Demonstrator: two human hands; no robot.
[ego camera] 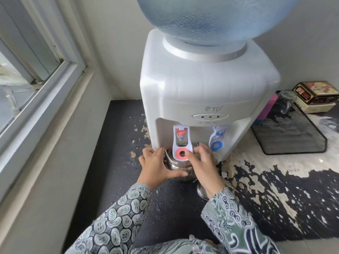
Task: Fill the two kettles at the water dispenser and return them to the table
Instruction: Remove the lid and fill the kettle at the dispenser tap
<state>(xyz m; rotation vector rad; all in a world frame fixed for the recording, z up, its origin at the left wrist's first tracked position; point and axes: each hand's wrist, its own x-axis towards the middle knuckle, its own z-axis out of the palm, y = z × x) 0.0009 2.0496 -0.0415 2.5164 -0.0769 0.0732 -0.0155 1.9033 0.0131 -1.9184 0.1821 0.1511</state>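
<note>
While the small round stainless-steel kettle [178, 166] sits on the worn black counter top [117, 143] directly under the red-and-white hot-water tap lever [182, 143] of the white table-top water dispenser [205, 92], both hands are busy at it. The left hand [156, 166] wraps the kettle's left flank, thumb stretched along the front of its body and fingers curled round by the handle hinge. The right hand [203, 162] has its fingers bent, the fingertips pressing on the red ring of the lever; nothing is enclosed in it as far as I can see.

This looks like the filling of the first kettle, either just starting or under way; no stream of water can be made out. A shiny round metal piece [201, 191] lies on the counter just beneath the right wrist, probably the kettle's lid, though it is mostly hidden. The second kettle is not in view.

The next move calls for steady pressure on the lever with the kettle's mouth kept under the spout, then release before it overflows, and a level lift because a full kettle will be heavy.
</note>
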